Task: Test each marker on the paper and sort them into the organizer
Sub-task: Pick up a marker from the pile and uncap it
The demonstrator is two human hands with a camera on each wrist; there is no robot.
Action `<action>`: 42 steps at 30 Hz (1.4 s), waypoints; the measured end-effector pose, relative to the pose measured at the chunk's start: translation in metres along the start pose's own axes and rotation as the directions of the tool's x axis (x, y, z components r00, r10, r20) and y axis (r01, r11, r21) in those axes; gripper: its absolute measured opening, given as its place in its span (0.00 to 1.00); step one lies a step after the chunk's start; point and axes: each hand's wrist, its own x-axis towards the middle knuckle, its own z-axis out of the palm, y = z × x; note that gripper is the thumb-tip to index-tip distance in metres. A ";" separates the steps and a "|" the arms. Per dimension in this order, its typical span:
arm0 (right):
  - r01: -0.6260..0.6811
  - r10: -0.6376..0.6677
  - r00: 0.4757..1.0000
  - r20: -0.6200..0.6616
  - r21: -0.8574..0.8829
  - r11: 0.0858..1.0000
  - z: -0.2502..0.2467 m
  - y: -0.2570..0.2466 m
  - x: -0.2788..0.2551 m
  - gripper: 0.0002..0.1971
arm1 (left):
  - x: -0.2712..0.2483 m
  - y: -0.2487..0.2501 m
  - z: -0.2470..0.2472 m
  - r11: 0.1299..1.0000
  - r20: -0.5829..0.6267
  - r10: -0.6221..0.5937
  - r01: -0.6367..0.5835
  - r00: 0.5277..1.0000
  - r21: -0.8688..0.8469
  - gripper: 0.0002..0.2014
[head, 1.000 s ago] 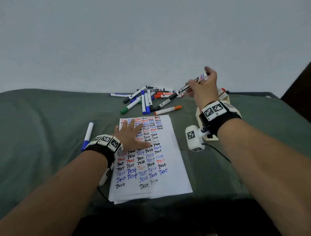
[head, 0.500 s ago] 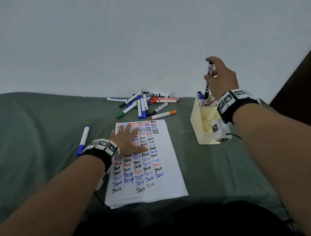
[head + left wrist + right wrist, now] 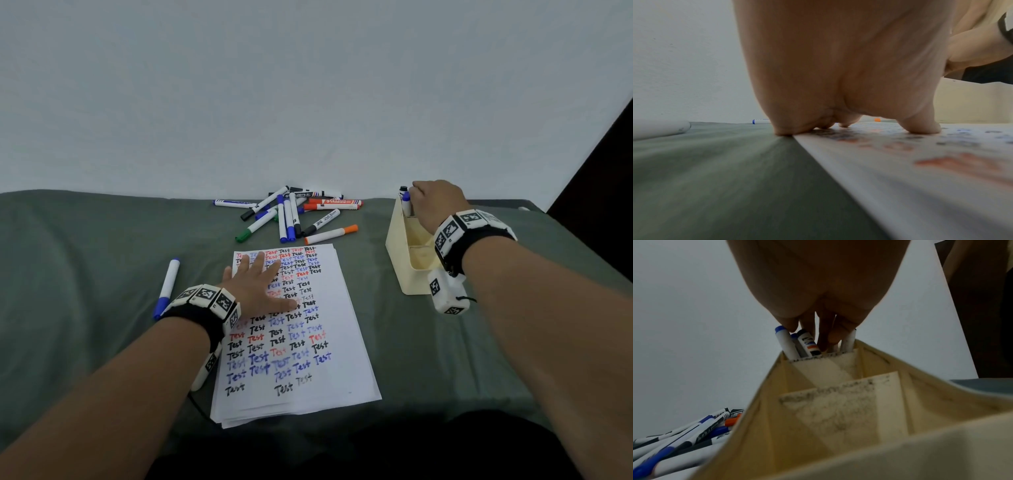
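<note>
Seating the marker in the organizer's far compartment

My right hand (image 3: 818,331) fingers reach among standing markers (image 3: 786,341); whether they pinch one, I cannot tell. I'd release straight down, left hand (image 3: 255,286) spread flat on paper (image 3: 329,383).

The organizer (image 3: 402,260) at two o'clock has its far compartment packed: upright markers (image 3: 787,344) and the right hand (image 3: 433,205) reaching in leave little gap there. Its two nearer compartments (image 3: 838,410) are open from above. At twelve o'clock a pile of markers (image 3: 291,214) blocks the far edge of the counter (image 3: 85,257). The paper (image 3: 329,342) in the middle is pinned under the flat left hand (image 3: 257,284). A lone blue marker (image 3: 166,287) lies at ten o'clock, beside bare green cloth.
</note>
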 end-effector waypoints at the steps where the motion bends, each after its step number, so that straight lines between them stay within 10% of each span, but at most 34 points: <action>1: -0.021 0.020 1.000 0.009 0.023 1.000 -0.001 -0.001 0.001 0.18 | 0.000 0.000 0.000 1.000 0.000 0.000 0.000 1.000 0.000 0.66; 11: 0.212 -0.196 0.964 -0.177 0.078 0.974 0.003 -0.035 -0.007 0.25 | -0.002 0.002 0.000 1.000 -0.008 -0.002 0.002 1.000 -0.004 0.63; 22: 0.274 -0.232 0.816 0.529 0.000 0.962 0.083 -0.074 -0.051 0.49 | -0.002 0.001 -0.001 1.000 -0.006 -0.003 0.003 1.000 -0.003 0.65; 37: 0.258 -0.163 0.758 0.632 -0.061 0.964 0.127 -0.064 -0.055 0.54 | -0.010 0.007 -0.023 0.999 -0.018 0.008 -0.009 1.000 -0.031 0.59; 42: 0.244 -0.159 0.755 0.636 -0.048 0.968 0.126 -0.065 -0.057 0.55 | 0.015 0.008 -0.063 0.996 -0.099 -0.009 0.017 0.995 0.083 0.41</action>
